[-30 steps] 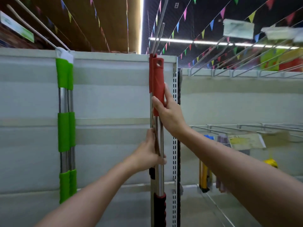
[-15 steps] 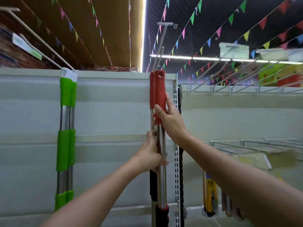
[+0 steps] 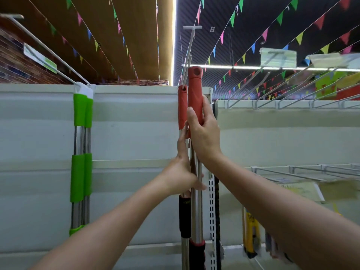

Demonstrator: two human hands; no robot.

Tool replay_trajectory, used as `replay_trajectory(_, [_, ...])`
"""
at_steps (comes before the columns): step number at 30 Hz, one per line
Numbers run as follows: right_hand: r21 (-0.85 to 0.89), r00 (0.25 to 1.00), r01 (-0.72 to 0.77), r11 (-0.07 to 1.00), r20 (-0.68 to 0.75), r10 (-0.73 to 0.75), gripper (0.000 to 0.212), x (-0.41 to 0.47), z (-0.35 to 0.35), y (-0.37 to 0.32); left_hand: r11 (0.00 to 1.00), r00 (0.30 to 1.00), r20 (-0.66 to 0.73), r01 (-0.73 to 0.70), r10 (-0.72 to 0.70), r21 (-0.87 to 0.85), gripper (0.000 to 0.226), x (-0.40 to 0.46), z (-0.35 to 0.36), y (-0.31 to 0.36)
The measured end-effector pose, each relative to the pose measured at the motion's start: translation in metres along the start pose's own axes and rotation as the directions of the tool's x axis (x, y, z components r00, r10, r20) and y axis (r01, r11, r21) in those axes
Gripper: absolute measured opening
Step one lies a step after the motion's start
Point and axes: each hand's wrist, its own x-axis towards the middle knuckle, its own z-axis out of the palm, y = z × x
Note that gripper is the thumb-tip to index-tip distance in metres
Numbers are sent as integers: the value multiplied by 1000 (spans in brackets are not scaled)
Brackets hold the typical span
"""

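Pole (image 3: 196,207) with red handle (image 3: 194,84), upright beside its hanging twin (image 3: 182,106) at the shelf (image 3: 136,123), likely stiff, light, slick steel; right hand (image 3: 204,133) wraps the handle, left hand (image 3: 181,178) curls round the steel lower down.

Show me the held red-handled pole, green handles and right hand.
held red-handled pole (image 3: 194,88), head view, red grip above fingers.
green handles (image 3: 80,111), head view, top sleeve.
right hand (image 3: 204,137), head view, back of hand.

front red-handled pole (image 3: 195,90) | lifted, top now above rear pole (image 3: 182,106) | right hand (image 3: 204,135) higher
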Motion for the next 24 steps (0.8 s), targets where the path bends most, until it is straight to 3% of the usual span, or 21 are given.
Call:
replay_trajectory(9, [52,994,-10,999,106,4,50,0,-12,-15,995,996,-47,78,-81,-57,128,-12,3,9])
replay_trajectory(16, [111,960,-37,993,281,4,60,0,-26,-33,987,986,-56,152,-155,-51,82,-33,1,23])
replay_trajectory(24, [65,955,-70,995,293,48,58,2,-35,-54,994,991,-84,105,-105,-14,93,-43,0,40])
